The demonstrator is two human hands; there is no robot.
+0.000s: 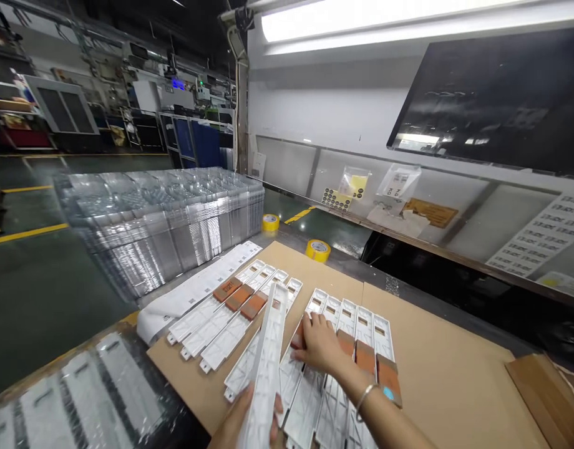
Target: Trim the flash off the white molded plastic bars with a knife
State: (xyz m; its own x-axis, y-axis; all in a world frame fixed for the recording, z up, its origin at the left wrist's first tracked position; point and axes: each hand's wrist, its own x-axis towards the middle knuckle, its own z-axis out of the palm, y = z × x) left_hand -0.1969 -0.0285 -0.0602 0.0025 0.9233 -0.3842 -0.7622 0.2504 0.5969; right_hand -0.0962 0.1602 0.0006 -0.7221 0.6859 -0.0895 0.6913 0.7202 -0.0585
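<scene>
workshop, green floor with yellow lines, machinery at the back; lit white workbench panel facing the wearer, dark screen at its upper right.
work surface: brown cardboard sheet on a dark bench.
left hand: closed round the lower end of one long white strip, which is raised at a tilt above the cardboard, between two rows of similar pieces.
right hand: metal bangle at the wrist; palm down, fingers bent over the right row of strips, beside an orange-brown block; whether it grips anything, cannot tell.
left row of strips: laid side by side, slanting, three orange-brown blocks visible across them.
right row: more such blocks, one bearing a blue spot.
beyond: two yellow tape rolls; printed paper; tall stack of clear plastic trays.
lower left: further white pieces under clear film.
</scene>
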